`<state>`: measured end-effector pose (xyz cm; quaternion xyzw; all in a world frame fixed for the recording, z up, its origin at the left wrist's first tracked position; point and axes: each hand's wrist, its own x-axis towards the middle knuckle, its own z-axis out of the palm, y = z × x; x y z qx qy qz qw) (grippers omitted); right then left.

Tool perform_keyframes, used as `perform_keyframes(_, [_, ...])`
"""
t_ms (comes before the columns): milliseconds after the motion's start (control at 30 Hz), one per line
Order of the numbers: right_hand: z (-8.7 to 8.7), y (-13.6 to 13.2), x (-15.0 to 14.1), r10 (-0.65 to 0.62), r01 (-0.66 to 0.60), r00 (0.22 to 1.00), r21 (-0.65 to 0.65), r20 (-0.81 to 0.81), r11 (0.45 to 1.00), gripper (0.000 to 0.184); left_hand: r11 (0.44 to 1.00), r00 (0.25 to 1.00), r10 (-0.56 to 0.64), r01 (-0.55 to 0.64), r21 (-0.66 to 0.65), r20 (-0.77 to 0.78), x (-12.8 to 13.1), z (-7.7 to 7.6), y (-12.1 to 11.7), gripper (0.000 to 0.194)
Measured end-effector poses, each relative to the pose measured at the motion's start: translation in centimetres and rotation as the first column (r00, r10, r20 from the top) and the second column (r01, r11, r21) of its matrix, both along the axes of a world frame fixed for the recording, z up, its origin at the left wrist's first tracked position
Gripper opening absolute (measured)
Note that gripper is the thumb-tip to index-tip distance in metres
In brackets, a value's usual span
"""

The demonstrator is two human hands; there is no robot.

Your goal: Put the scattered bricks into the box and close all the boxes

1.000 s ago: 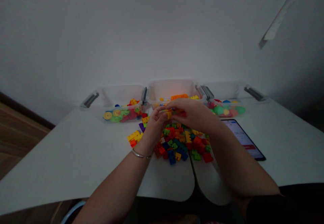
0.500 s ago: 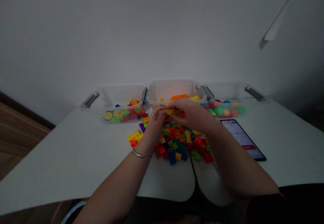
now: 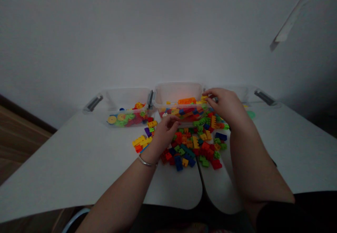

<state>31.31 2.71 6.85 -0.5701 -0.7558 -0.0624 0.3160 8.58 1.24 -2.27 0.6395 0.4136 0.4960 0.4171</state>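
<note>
My left hand (image 3: 165, 133) hangs with curled fingers over a loose pile of coloured plastic building bricks (image 3: 189, 148), close to the front wall of the middle clear plastic box (image 3: 179, 93). No brick shows in that hand, and a metal bangle (image 3: 146, 162) circles its wrist. My right hand (image 3: 223, 104) reaches over the box's right corner. Its fingertips are at a small yellow brick (image 3: 204, 98), but I cannot tell whether they grip it. That hand hides most of the right clear box (image 3: 243, 93).
A left clear box (image 3: 126, 97) with latches holds wheels and bricks. Loose yellow bricks (image 3: 139, 141) lie left of the pile on the white table (image 3: 79, 155). A green disc (image 3: 251, 114) shows past my right hand. My right forearm covers most of a phone.
My hands have parted from their joined grip over the pile. The right moved up and right to the box corner, the left dropped lower, and the middle box's bricks and more of the pile now show.
</note>
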Motion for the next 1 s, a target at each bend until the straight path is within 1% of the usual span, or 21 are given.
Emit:
perform_keyframes(100, [-0.2, 0.3, -0.5, 0.067, -0.057, 0.992, -0.091, 0.104, 0.994, 0.024, 0.989, 0.970, 0.035, 0.001, 0.147, -0.241, -0.3, 0.0, 0.0, 0.011])
perform_keyframes(167, [-0.4, 0.3, -0.9, 0.149, -0.123, 0.973, -0.148, 0.174, 0.981, 0.025, 0.973, 0.930, 0.043, 0.044, 0.226, -0.366, -0.5, 0.0, -0.1, 0.013])
perform_keyframes(233, [-0.7, 0.2, -1.3, 0.207, -0.168, 0.952, -0.178, 0.228, 0.970, 0.028, 0.959, 0.884, 0.041, 0.097, 0.268, -0.466, -0.7, 0.1, -0.1, 0.012])
perform_keyframes(300, [-0.9, 0.0, -1.7, 0.206, -0.163, 0.939, -0.173, 0.274, 0.971, 0.030, 0.950, 0.852, 0.009, 0.156, 0.270, -0.524, -0.9, 0.3, -0.2, 0.011])
perform_keyframes(367, [-1.0, -0.2, -1.9, 0.174, -0.130, 0.931, -0.154, 0.320, 0.979, 0.031, 0.943, 0.830, -0.051, 0.223, 0.247, -0.556, -1.1, 0.5, -0.2, 0.012])
perform_keyframes(433, [-1.1, -0.4, -2.1, 0.159, -0.115, 0.921, -0.142, 0.355, 0.983, 0.033, 0.934, 0.799, -0.109, 0.286, 0.214, -0.591, -1.4, 0.6, -0.1, 0.016])
perform_keyframes(500, [-1.1, -0.4, -2.1, 0.164, -0.121, 0.918, -0.140, 0.362, 0.983, 0.032, 0.930, 0.773, -0.145, 0.320, 0.182, -0.617, -1.7, 0.6, 0.1, 0.022])
perform_keyframes(600, [-1.2, -0.4, -2.1, 0.178, -0.132, 0.917, -0.150, 0.357, 0.980, 0.029, 0.930, 0.790, -0.171, 0.327, 0.169, -0.589, -2.3, 0.2, 0.5, 0.024])
perform_keyframes(667, [-1.2, -0.5, -2.2, 0.166, -0.119, 0.926, -0.154, 0.338, 0.981, 0.032, 0.926, 0.800, -0.184, 0.336, 0.173, -0.571, -2.5, 0.0, 0.8, 0.020])
perform_keyframes(700, [-1.1, -0.5, -2.2, 0.155, -0.112, 0.934, -0.149, 0.321, 0.983, 0.035, 0.922, 0.794, -0.188, 0.346, 0.176, -0.578, -2.5, -0.1, 0.9, 0.018])
perform_keyframes(767, [-1.0, -0.6, -2.3, 0.129, -0.102, 0.954, -0.113, 0.269, 0.988, 0.040, 0.908, 0.760, -0.185, 0.375, 0.187, -0.624, -2.5, -0.1, 1.1, 0.016])
perform_keyframes(833, [-0.6, -0.8, -2.4, 0.101, -0.093, 0.977, -0.053, 0.185, 0.994, 0.039, 0.894, 0.738, -0.151, 0.385, 0.227, -0.658, -2.3, 0.1, 1.1, 0.016])
perform_keyframes(867, [-0.4, -1.0, -2.5, 0.093, -0.091, 0.988, -0.021, 0.123, 0.996, 0.037, 0.888, 0.749, -0.126, 0.378, 0.262, -0.651, -2.2, 0.3, 1.0, 0.016])
perform_keyframes(900, [-0.1, -1.2, -2.6, 0.094, -0.095, 0.994, 0.006, 0.048, 0.995, 0.034, 0.883, 0.775, -0.100, 0.358, 0.303, -0.624, -2.1, 0.6, 0.9, 0.016])
perform_keyframes(1000, [0.6, -2.2, -3.2, 0.174, -0.172, 0.970, 0.026, -0.172, 0.985, 0.024, 0.875, 0.893, -0.032, 0.242, 0.419, -0.449, -1.8, 1.3, 0.4, 0.018])
